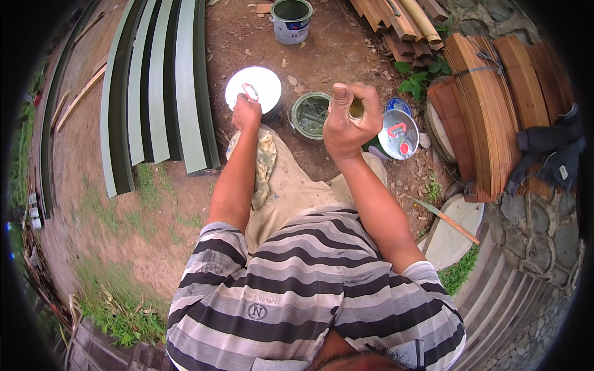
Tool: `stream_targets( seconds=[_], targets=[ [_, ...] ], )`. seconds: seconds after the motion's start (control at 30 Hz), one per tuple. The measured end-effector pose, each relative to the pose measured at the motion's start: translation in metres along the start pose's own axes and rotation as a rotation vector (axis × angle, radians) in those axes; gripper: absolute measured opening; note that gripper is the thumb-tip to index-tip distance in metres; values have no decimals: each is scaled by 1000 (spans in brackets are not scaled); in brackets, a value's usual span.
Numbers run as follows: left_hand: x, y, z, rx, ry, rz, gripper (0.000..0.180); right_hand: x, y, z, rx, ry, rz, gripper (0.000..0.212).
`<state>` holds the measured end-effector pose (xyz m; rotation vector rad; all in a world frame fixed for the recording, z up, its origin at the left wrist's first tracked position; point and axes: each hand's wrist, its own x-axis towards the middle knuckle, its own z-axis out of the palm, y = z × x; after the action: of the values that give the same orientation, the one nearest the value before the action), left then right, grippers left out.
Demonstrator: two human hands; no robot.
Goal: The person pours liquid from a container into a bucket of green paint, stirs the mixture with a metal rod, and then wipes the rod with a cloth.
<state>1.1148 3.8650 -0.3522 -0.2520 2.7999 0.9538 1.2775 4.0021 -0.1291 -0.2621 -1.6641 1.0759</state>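
Note:
My left hand is closed round the red handle on top of a tin with a bright white round top. My right hand is raised in a fist round a stick whose round yellowish end points up at me; the rest of it is hidden. Between and beyond my hands stands an open pail of grey-green paint, its surface streaked. Right of my fist is a silver tin with a red handle and a red cap, tilted, and a blue round tin lies just behind it.
Another open paint pail stands farther out. Long green-painted boards lie at left. Bundled brown planks are stacked at right, dark cloth over them. A handsaw rests on a pale round slab near the stone wall.

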Motion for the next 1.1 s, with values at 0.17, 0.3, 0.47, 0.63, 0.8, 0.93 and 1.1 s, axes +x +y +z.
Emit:
stream_targets(
  seconds=[0.17,0.3,0.47,0.63,0.8,0.93,1.1],
  targets=[
    [1,-1,-1,6,-14,-7,34,20,-9,-16,160,-407,158,39],
    [-2,-2,-1,0,34,47,29,50,-12,-45,220,-748,258,43],
    [0,-6,1,10,29,48,29,65,-17,-59,365,-612,314,47],
    [-2,-5,1,16,27,39,30,32,-10,-37,89,-39,150,37],
    [0,0,1,24,18,22,33,7,6,-23,48,34,128,33],
    [-2,-3,0,34,42,41,30,24,-16,-29,169,-377,233,36],
    [-3,2,-2,40,50,45,30,57,-18,-67,266,-851,284,44]
  ],
)
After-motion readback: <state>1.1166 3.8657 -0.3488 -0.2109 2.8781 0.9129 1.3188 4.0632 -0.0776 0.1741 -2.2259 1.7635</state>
